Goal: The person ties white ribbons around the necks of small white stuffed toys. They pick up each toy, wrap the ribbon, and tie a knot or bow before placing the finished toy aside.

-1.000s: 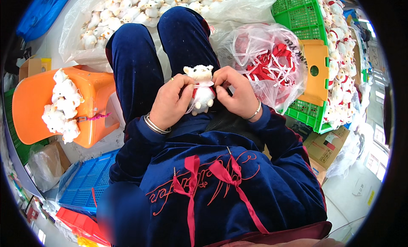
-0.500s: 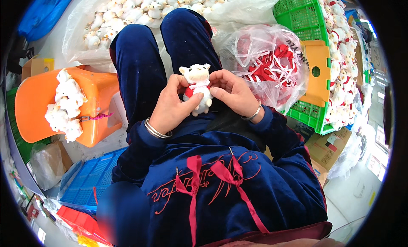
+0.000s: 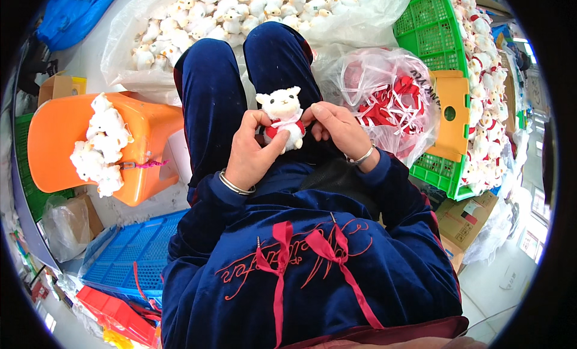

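Observation:
A small white plush sheep (image 3: 281, 105) with a red piece and a pale ribbon round its body is held above my lap, its face up. My left hand (image 3: 251, 149) is closed on its left side, the thumb pressing on its front. At its other side is my right hand (image 3: 344, 128), fingers curled and pinched by the neck ribbon. Whether that pinch holds the ribbon's end is too small to tell. Beside my right knee lies a clear plastic bag (image 3: 366, 66) of red pieces with white ribbons (image 3: 396, 105).
A heap of white plush toys (image 3: 234, 12) lies on plastic sheeting beyond my knees. More plush sheep (image 3: 102, 146) rest on an orange chair (image 3: 51, 147) at left. On the right stands a green crate (image 3: 430, 30) beside toys in red. A blue crate (image 3: 135, 253) is at lower left.
My right hand has drawn slightly away from the sheep's chest, its fingers now curled beside the neck. My left hand keeps its hold. The whole view has shifted a little.

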`<move>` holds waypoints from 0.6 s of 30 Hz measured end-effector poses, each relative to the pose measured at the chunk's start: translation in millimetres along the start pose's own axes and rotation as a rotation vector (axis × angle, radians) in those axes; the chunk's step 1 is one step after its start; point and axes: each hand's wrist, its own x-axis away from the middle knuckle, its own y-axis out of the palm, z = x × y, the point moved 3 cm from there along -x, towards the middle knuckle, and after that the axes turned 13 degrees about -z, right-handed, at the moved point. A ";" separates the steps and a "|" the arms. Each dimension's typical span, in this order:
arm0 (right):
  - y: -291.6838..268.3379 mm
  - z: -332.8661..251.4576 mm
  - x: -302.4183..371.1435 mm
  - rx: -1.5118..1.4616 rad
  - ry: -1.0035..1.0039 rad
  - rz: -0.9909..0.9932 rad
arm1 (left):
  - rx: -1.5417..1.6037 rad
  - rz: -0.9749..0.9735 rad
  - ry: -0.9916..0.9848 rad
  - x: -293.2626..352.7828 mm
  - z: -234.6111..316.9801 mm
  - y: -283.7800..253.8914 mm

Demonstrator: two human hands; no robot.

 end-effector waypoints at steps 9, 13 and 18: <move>24.4 -37.0 -53.9 -0.181 -0.309 0.025 | -0.355 0.160 0.461 -19.0 31.0 -30.1; 20.3 -43.2 -95.9 -0.119 -0.312 0.006 | -0.364 0.237 0.269 -46.5 50.1 -56.6; 7.6 -52.1 -117.5 -0.109 -0.190 0.096 | -0.728 0.412 0.367 -65.0 48.7 -79.3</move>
